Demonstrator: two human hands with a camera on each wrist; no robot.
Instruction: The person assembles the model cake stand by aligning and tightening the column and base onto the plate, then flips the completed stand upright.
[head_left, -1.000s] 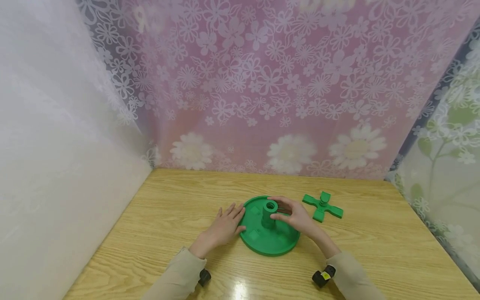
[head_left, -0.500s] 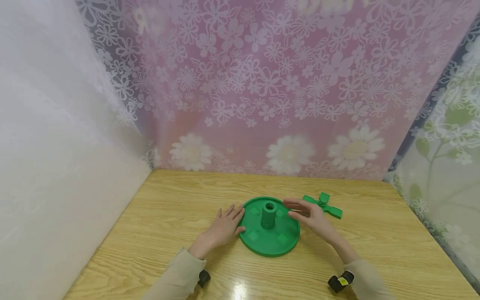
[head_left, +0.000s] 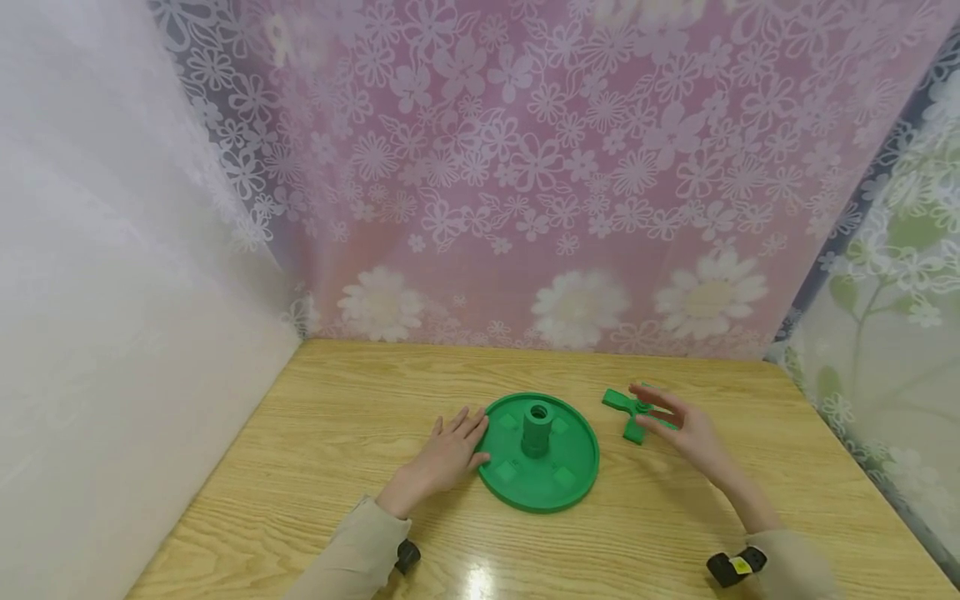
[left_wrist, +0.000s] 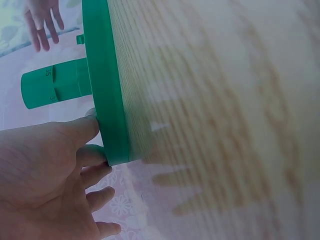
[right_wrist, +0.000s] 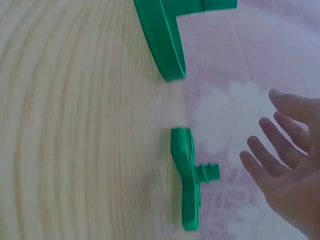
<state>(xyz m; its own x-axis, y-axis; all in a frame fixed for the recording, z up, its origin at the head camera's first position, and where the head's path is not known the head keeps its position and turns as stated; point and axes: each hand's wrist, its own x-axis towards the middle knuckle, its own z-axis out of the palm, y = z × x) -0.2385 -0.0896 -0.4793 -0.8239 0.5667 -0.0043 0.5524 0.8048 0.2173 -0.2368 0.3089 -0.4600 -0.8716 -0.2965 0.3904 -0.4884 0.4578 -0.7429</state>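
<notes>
A round green tray-like disc [head_left: 525, 492] with a raised rim lies on the table. From its middle rises an upright green hollow post [head_left: 536, 432], whose side carries small markings in the left wrist view. My left hand [head_left: 441, 458] rests at the disc's left rim, fingers spread, thumb and fingertips touching the edge. Over the green cross-shaped piece [head_left: 619, 400] hovers my right hand [head_left: 686, 429], fingers loosely bent and holding nothing. In the right wrist view that cross piece [right_wrist: 189, 185] lies flat with a short threaded stub pointing up, apart from the hand's fingertips [right_wrist: 245, 156].
The wood-grain table [head_left: 360, 383] carries these parts. A pink flowered curtain [head_left: 480, 208] hangs behind it, a white sheet [head_left: 150, 292] stands along the left, and a flowered sheet [head_left: 892, 375] along the right.
My right hand has let go of the post and moved right, across the disc's edge, to above the cross piece. My left hand stays at the disc's rim.
</notes>
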